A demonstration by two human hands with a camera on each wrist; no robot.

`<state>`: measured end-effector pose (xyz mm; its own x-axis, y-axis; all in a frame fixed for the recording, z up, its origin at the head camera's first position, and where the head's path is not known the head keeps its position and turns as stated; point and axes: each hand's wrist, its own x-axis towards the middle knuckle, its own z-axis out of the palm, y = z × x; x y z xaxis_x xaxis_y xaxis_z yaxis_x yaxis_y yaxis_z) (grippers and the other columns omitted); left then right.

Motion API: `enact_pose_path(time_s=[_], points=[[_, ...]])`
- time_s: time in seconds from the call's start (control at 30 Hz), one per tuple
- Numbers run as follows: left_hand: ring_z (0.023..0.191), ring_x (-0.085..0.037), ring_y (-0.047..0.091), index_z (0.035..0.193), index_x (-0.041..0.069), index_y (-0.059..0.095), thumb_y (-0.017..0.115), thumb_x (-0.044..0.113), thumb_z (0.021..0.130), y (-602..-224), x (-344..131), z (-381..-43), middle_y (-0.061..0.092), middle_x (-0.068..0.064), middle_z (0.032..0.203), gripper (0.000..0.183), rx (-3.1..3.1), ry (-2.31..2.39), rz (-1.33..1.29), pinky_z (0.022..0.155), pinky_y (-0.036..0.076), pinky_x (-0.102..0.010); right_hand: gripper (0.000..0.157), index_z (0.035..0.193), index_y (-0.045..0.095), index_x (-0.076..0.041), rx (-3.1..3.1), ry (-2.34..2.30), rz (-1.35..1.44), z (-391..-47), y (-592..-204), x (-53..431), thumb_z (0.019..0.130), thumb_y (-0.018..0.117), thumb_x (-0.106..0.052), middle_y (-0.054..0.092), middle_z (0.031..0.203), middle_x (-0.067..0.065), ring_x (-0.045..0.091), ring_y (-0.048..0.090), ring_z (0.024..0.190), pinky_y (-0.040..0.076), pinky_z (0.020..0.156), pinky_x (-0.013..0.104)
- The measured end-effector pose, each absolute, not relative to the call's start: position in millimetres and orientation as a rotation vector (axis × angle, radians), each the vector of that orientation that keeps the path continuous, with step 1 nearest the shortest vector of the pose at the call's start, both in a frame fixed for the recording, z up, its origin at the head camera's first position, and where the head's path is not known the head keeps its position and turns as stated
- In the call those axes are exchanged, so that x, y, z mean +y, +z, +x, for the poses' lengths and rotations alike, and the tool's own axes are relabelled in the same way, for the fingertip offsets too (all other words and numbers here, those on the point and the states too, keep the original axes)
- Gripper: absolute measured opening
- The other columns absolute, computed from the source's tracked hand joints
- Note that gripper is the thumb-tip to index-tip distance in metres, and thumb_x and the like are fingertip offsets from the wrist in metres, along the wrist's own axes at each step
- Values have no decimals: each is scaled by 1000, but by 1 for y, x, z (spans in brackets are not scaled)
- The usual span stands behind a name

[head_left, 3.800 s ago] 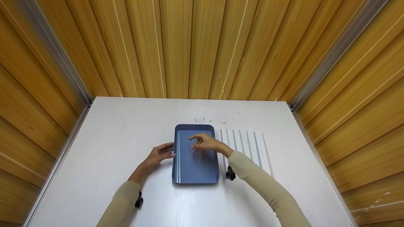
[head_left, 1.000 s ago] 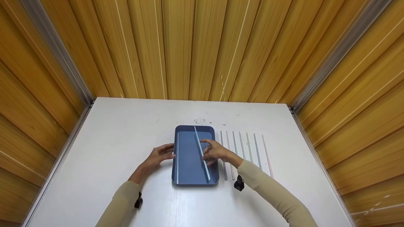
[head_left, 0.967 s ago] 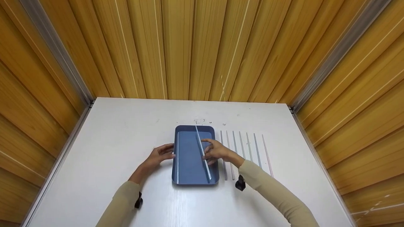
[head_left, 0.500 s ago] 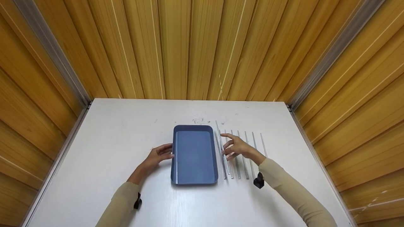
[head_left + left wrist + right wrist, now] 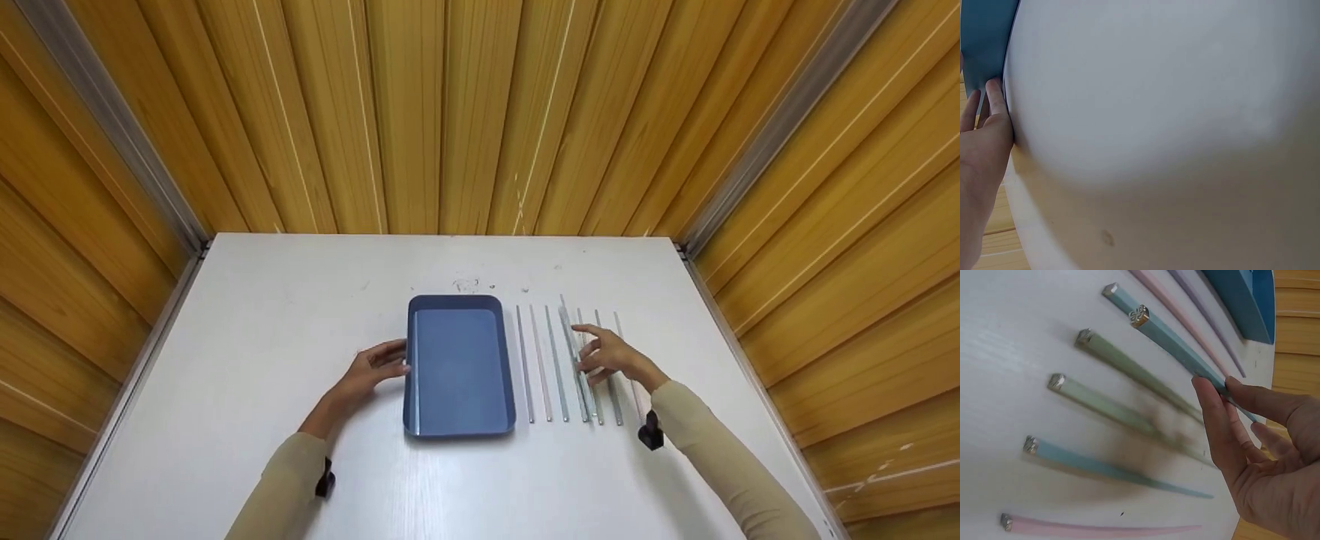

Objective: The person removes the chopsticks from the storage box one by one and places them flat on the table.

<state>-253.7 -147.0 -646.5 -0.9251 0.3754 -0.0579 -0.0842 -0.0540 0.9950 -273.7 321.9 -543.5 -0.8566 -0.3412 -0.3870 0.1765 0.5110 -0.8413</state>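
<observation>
My right hand (image 5: 611, 356) pinches a light blue chopstick (image 5: 1174, 343) between thumb and fingers, its square metal-capped end pointing away from the hand. The chopstick is held over a row of several chopsticks on the white table. Among those lying there are a pink one (image 5: 1100, 530), a blue one (image 5: 1095, 464), a pale green one (image 5: 1100, 402) and a purple one (image 5: 1207, 320). My left hand (image 5: 367, 373) rests at the left side of the blue rectangular tray (image 5: 461, 375), thumb and fingertips against its outer wall (image 5: 988, 45).
The tray stands at the middle of the white table (image 5: 300, 300), just left of the chopstick row. Wood-patterned walls (image 5: 480, 112) enclose the table at the back and sides. Small dark marks (image 5: 466, 285) show on the tabletop behind the tray.
My right hand has carried the light blue chopstick out of the tray and rightward over the chopstick row. My left hand stays at the tray's side.
</observation>
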Motion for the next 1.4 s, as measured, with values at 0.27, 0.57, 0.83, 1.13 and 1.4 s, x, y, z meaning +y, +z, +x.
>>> enact_pose_path(time_s=[0.27, 0.57, 0.83, 1.13, 1.4], points=[[132, -27, 45, 141, 6, 43, 73, 14, 84, -646, -145, -255, 49, -16, 140, 64, 1927, 2042, 253, 102, 43, -28, 76, 150, 20, -3, 2271, -1267, -96, -274, -540, 366, 86, 59, 8, 50, 110, 34, 37, 65, 91, 58, 70, 49], [131, -29, 45, 140, 4, 44, 73, 12, 83, -648, -143, -255, 50, -18, 139, 65, 1902, 2066, 255, 100, 45, -26, 73, 149, 20, -1, 2367, -1188, 25, -269, -539, 413, 87, 58, 6, 52, 109, 33, 33, 64, 89, 58, 72, 48], [132, -32, 43, 141, 0, 41, 71, 9, 84, -649, -145, -255, 48, -21, 140, 64, 1896, 2079, 310, 99, 45, -25, 74, 149, 20, 0, 2394, -1119, 155, -263, -550, 429, 86, 58, 7, 52, 109, 33, 31, 66, 86, 58, 72, 48], [131, -31, 44, 141, 2, 42, 71, 9, 84, -647, -146, -254, 48, -20, 139, 64, 1874, 2086, 291, 101, 45, -27, 74, 147, 25, 0, 2452, -1044, 207, -267, -560, 427, 81, 58, 8, 56, 103, 29, 25, 66, 76, 59, 66, 46], [130, -26, 46, 140, 7, 45, 75, 16, 82, -648, -144, -254, 51, -14, 139, 66, 1907, 2064, 235, 105, 42, -34, 78, 148, 26, -3, 2453, -1067, 231, -272, -570, 433, 79, 59, 11, 55, 103, 28, 24, 66, 73, 59, 65, 44]])
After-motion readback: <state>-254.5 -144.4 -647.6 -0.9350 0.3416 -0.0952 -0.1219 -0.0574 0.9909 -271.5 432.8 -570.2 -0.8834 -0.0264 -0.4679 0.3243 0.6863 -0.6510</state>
